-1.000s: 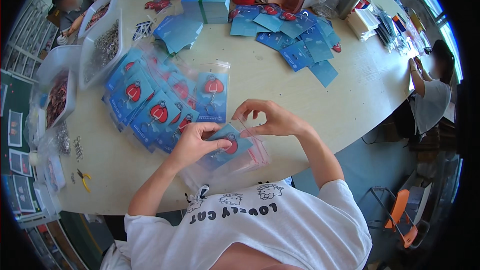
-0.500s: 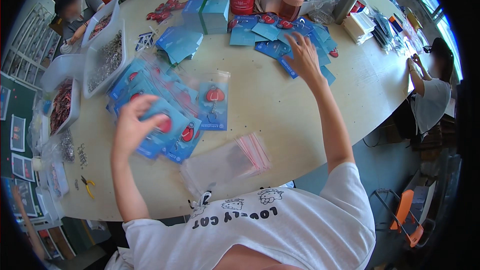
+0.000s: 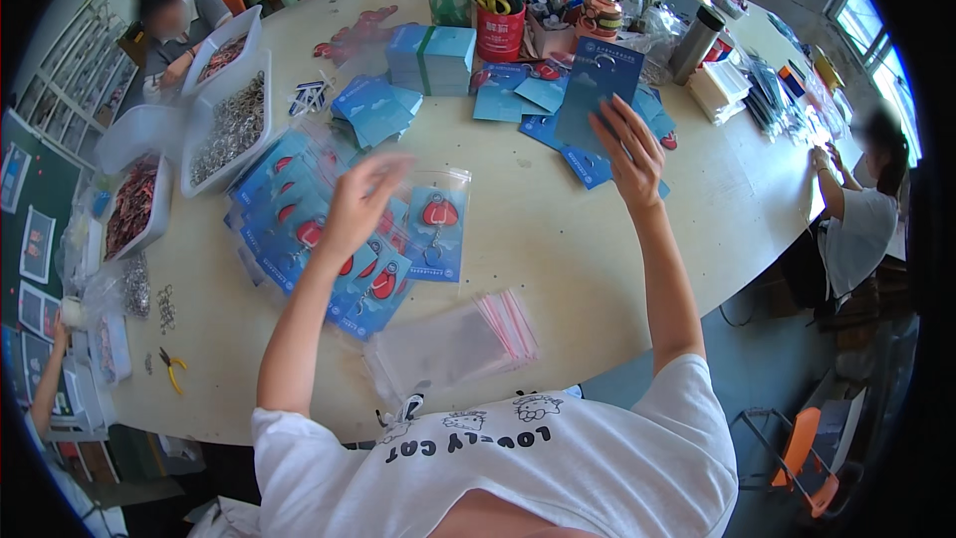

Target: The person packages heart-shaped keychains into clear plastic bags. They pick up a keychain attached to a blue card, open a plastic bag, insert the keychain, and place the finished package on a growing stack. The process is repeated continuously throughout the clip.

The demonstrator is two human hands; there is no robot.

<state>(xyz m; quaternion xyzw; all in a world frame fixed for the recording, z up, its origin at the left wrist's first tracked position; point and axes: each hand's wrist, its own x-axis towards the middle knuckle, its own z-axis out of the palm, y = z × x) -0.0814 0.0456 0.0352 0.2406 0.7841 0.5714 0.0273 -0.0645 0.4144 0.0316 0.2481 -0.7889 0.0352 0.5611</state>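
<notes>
**A:** So where's everything sitting right now?

**B:** My right hand (image 3: 629,151) is up over the far side of the round table (image 3: 558,229), fingers pinched shut on a blue backing card (image 3: 598,92). The card stands nearly upright in my grip, lifted off the scattered pile of loose blue cards (image 3: 558,130) lying below it.

**A:** And the left?

**B:** My left hand (image 3: 360,204) hangs above the heap of bagged cards with red charms (image 3: 339,239), fingers loosely spread, holding nothing. It's blurred, so I can't say whether it touches the top bag or just hovers over it.

**A:** What's close to you?

**B:** A stack of clear zip bags with red strips (image 3: 453,344) lies flat by the table edge, right in front of my white printed shirt (image 3: 498,468). Neither hand is on it.

**A:** Rest of the table?

**B:** A banded stack of blue cards (image 3: 431,58) farther out, a red pot with scissors (image 3: 500,28) beside it, and a steel flask (image 3: 694,43) to the right. On my left, a white tray of metal rings (image 3: 231,120) and another tray of reddish bits (image 3: 131,207). Small yellow-handled pliers (image 3: 171,367) lie near the left edge. Other people sit around the far and right sides.
</notes>
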